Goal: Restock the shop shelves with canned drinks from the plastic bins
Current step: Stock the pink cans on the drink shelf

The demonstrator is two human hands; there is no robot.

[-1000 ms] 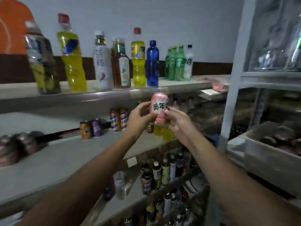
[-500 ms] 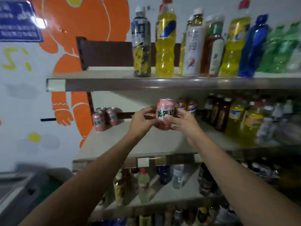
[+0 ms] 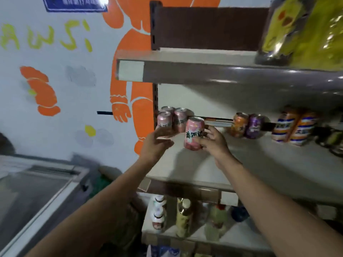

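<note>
vs 0.5 s ago: left grip (image 3: 156, 145) is off the can (image 3: 194, 134); both were on it then. Now only the right grip (image 3: 215, 143) holds it, fingers curled round its right side. Left grip is loose, fingers fairly straight, in front of the 3 pink cans (image 3: 172, 120).

Can has moved left and down. It's slightly tilted, just right of and in front of those 3, low over the shelf (image 3: 259, 164). Too blurred to tell if the base touches.

Edges: upright (image 3: 155, 101) and the shelf's left end sit just left of the 3. Top shelf (image 3: 222, 71) overhangs well above the can tops.

Room: open surface from the can right to the orange can (image 3: 239, 125) and purple can (image 3: 255, 126), and forward to the front lip.
</note>
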